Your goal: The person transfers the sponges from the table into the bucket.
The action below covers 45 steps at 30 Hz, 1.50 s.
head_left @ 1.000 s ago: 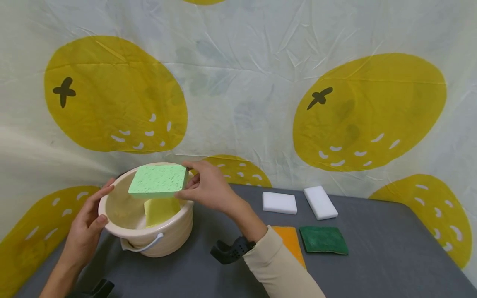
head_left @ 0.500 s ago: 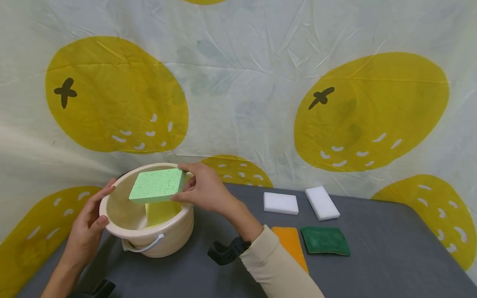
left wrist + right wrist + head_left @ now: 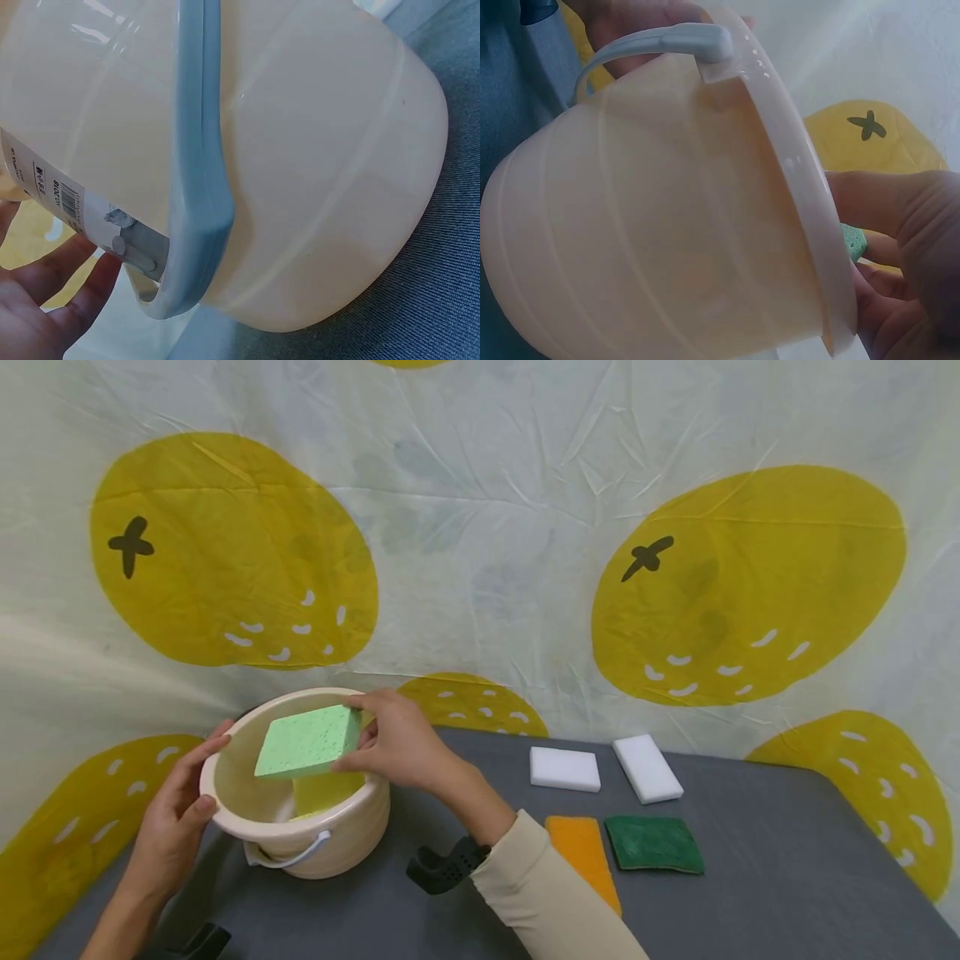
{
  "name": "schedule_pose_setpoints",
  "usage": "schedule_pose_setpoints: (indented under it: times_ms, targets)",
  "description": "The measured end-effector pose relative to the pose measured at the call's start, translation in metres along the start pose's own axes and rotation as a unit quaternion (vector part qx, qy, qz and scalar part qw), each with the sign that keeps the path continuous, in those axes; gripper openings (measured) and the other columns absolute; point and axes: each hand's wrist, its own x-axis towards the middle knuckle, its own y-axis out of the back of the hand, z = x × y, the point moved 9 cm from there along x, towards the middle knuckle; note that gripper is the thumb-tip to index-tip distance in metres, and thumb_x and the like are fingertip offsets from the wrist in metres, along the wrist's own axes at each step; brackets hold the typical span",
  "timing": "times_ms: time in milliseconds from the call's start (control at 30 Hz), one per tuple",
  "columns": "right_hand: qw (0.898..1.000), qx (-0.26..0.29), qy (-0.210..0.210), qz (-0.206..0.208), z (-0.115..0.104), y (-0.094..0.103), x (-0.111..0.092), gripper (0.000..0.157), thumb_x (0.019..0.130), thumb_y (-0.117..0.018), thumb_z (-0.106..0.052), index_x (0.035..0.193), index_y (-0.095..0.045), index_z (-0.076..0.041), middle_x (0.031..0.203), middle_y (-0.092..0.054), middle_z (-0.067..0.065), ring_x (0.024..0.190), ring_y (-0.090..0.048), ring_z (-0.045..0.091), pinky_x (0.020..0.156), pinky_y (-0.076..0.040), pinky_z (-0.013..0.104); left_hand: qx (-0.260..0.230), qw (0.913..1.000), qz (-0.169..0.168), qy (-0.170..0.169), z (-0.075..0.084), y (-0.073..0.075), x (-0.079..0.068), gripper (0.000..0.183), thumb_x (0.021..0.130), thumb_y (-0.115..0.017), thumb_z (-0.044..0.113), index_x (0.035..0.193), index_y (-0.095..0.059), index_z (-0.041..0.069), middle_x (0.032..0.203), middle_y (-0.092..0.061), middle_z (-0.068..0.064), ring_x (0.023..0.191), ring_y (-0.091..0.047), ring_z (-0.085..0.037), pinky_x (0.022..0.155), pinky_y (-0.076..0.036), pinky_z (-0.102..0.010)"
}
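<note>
A cream bucket with a pale blue-grey handle stands tilted at the left of the table. My left hand grips its left rim, thumb on the near side. My right hand pinches the right end of a light green sponge and holds it over the bucket's mouth. Below the green sponge, a yellow sponge lies inside the bucket, partly covered from view. In the right wrist view, only a corner of the green sponge shows past the rim.
Two white sponges lie on the grey table towards the back right. Nearer are a dark green scouring pad and an orange cloth or pad, partly hidden by my right sleeve. A fruit-print curtain hangs behind.
My right hand has moved left and down with the green sponge, which now sits lower over the bucket and tilts more. My left hand and the bucket have stayed nearly still.
</note>
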Motion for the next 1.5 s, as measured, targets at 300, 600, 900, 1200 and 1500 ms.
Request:
schedule_pose_setpoints:
  times_ms: [300, 600, 900, 1200, 1500]
  targets:
    - [1.000, -0.014, 0.009, -0.017, -0.003, -0.009, 0.004, 0.070, 0.067, -0.078, -0.027, 0.128, -0.047, -0.009, 0.105, -0.043, 0.002, 0.059, -0.052, -0.001, 0.053, -0.044, 0.015, 0.001, 1.0000, -0.005, 0.008, -0.001, -0.001, 0.000, 0.052, 0.093, -0.044, 0.004, 0.137, -0.019, -0.009, 0.147, -0.010, -0.016, 0.133, -0.012, -0.022, 0.096, -0.032, -0.020]
    - [0.998, -0.063, 0.023, -0.023, -0.009, -0.013, 0.008, 0.069, 0.067, -0.078, -0.028, 0.126, -0.048, -0.007, 0.103, -0.046, 0.002, 0.063, -0.050, 0.000, 0.056, -0.041, 0.011, 0.005, 0.9999, -0.003, 0.011, -0.001, -0.001, -0.001, 0.052, 0.093, -0.044, 0.005, 0.137, -0.019, -0.008, 0.147, -0.010, -0.015, 0.132, -0.013, -0.022, 0.095, -0.032, -0.020]
    - [0.998, -0.052, 0.003, -0.044, -0.005, -0.019, 0.007, 0.061, 0.074, -0.073, -0.014, 0.128, -0.047, -0.005, 0.126, -0.040, 0.007, 0.072, -0.055, -0.007, 0.059, -0.041, 0.006, -0.001, 1.0000, 0.001, 0.007, -0.001, 0.000, -0.002, 0.053, 0.093, -0.044, 0.006, 0.137, -0.019, -0.008, 0.147, -0.009, -0.015, 0.132, -0.012, -0.022, 0.096, -0.032, -0.020]
    - [0.999, 0.024, -0.003, -0.026, -0.004, 0.000, -0.005, 0.055, 0.078, -0.069, -0.012, 0.128, -0.048, -0.011, 0.128, -0.039, 0.003, 0.079, -0.056, 0.000, 0.064, -0.045, 0.011, 0.006, 0.9999, 0.003, 0.009, -0.002, 0.000, -0.001, 0.052, 0.093, -0.044, 0.005, 0.136, -0.020, -0.008, 0.147, -0.011, -0.015, 0.132, -0.013, -0.022, 0.096, -0.032, -0.020]
    - [0.997, 0.064, 0.029, 0.037, 0.004, 0.022, -0.023, 0.050, 0.078, -0.068, -0.011, 0.124, -0.051, -0.009, 0.126, -0.041, 0.000, 0.082, -0.057, 0.003, 0.069, -0.046, 0.013, -0.012, 0.9999, 0.001, 0.000, -0.001, 0.000, -0.001, 0.053, 0.092, -0.046, 0.005, 0.136, -0.020, -0.010, 0.147, -0.011, -0.016, 0.132, -0.013, -0.023, 0.096, -0.031, -0.020]
